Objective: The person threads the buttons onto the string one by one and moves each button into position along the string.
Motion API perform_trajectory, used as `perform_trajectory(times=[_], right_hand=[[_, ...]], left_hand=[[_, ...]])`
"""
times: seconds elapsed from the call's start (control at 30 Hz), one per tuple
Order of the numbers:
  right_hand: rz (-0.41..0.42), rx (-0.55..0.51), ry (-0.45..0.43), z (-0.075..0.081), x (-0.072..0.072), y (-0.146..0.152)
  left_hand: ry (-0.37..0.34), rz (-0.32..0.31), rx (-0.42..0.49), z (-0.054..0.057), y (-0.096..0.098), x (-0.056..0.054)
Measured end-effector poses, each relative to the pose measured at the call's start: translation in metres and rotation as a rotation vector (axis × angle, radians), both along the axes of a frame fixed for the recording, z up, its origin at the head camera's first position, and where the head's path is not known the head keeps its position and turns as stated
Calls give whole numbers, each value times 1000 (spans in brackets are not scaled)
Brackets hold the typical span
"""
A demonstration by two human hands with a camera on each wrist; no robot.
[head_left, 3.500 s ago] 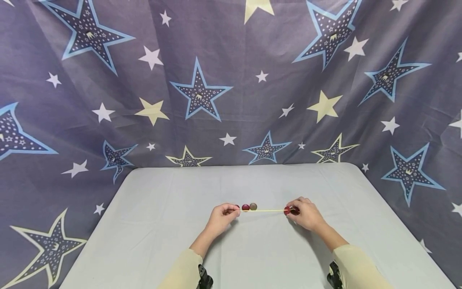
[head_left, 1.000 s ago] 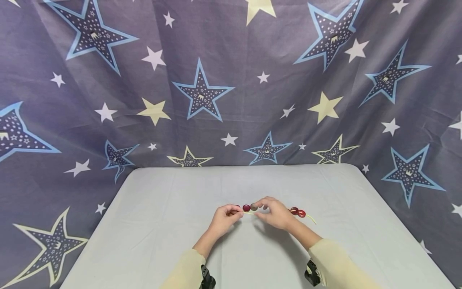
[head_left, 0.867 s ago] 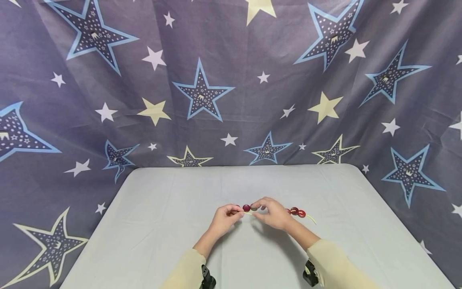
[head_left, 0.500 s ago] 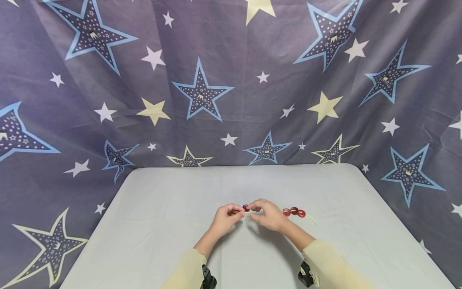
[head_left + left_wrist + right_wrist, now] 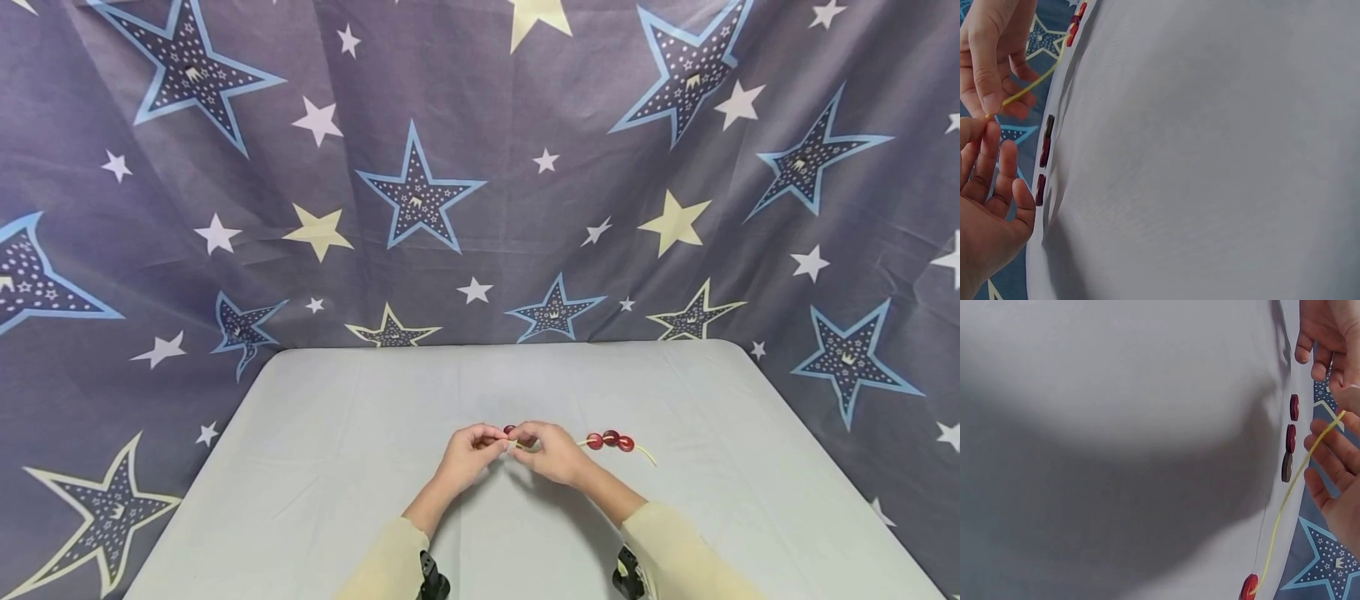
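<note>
Above the middle of the table, my left hand (image 5: 462, 457) and right hand (image 5: 551, 452) meet with fingertips close together. My left thumb and index finger pinch the tip of a yellow string (image 5: 1034, 85); my right thumb and finger pinch the string right beside them. From there it sags to the right through three red buttons (image 5: 611, 437) lying on the table, and its tail (image 5: 646, 455) curves out past them. Behind my fingertips stands a row of loose buttons, mostly hidden in the head view: two dark red (image 5: 1290, 438) and one grey-brown (image 5: 1287, 467).
A pale cloth covers the table (image 5: 360, 467). Behind it and at both sides hangs a purple-grey curtain (image 5: 450, 283) with stars. Black wrist cameras (image 5: 628, 575) are strapped at both sleeves.
My right hand left the strung buttons on the right, came left along the string, and passed in front of the loose buttons to my left fingertips. My left hand stays nearly still.
</note>
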State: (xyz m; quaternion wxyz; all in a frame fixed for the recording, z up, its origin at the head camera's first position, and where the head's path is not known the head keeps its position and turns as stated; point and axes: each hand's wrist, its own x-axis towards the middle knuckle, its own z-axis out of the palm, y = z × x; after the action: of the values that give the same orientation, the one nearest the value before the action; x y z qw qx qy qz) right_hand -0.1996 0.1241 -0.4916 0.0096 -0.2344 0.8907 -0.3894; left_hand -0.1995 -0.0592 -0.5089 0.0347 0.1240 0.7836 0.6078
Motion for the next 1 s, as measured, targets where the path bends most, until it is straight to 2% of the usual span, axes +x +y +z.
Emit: perform_trajectory(times=[0.03,0.17,0.27,0.33,0.5,0.57,0.7,1.0], right_hand=[[-6,-3,-14,0,1,0],[-12,-9,-41,1,0,0],[-9,-17,-53,1,1,0],[-8,-23,-56,1,1,0],[-12,-37,-62,2,1,0],[-15,-36,-63,2,1,1],[-28,-26,-49,2,-1,3],[-30,-2,24,0,-2,7]], left_hand=[[2,0,3,-1,0,0],[3,-15,19,16,0,9],[0,-25,29,21,0,13],[14,-25,37,20,0,13],[22,-11,33,-2,0,3],[-1,-5,23,-10,-1,-2],[-15,-5,19,-13,-2,-3],[-13,-5,1,-10,-3,-3]])
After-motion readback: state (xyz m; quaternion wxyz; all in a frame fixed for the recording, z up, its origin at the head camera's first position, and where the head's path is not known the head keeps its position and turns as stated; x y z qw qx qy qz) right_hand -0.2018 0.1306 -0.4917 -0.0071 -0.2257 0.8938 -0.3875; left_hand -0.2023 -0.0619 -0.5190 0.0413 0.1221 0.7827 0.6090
